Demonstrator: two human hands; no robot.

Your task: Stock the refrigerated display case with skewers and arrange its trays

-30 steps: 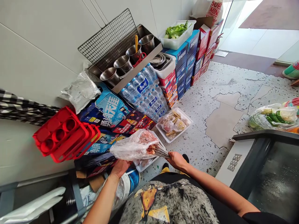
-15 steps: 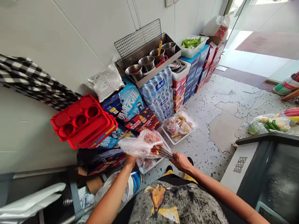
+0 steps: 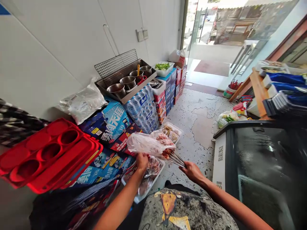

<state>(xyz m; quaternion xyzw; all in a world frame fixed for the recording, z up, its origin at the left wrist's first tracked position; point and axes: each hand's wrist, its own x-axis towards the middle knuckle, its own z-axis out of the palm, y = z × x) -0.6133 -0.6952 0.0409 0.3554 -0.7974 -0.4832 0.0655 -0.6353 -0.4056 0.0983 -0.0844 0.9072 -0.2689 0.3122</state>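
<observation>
A clear plastic bag of raw meat skewers (image 3: 150, 144) hangs in front of me over the floor. My left hand (image 3: 142, 161) grips the bag from below. My right hand (image 3: 193, 172) holds the bundle of thin metal skewer ends (image 3: 177, 158) that stick out of the bag. Under the bag lies a white tray (image 3: 153, 182) with more bagged skewers. A second white tray (image 3: 173, 131) with bagged skewers sits farther off on the floor.
Red moulded trays (image 3: 48, 153) lean at the left on blue drink cartons (image 3: 112, 119). A metal pan with steel cups (image 3: 127, 83) rests on packs of water bottles (image 3: 144, 107). A glass-topped freezer (image 3: 261, 166) stands at the right. Cracked terrazzo floor (image 3: 201, 111) runs to the doorway.
The view has tilted up toward the doorway. Both hands have lifted the bag of skewers higher, still holding it the same way.
</observation>
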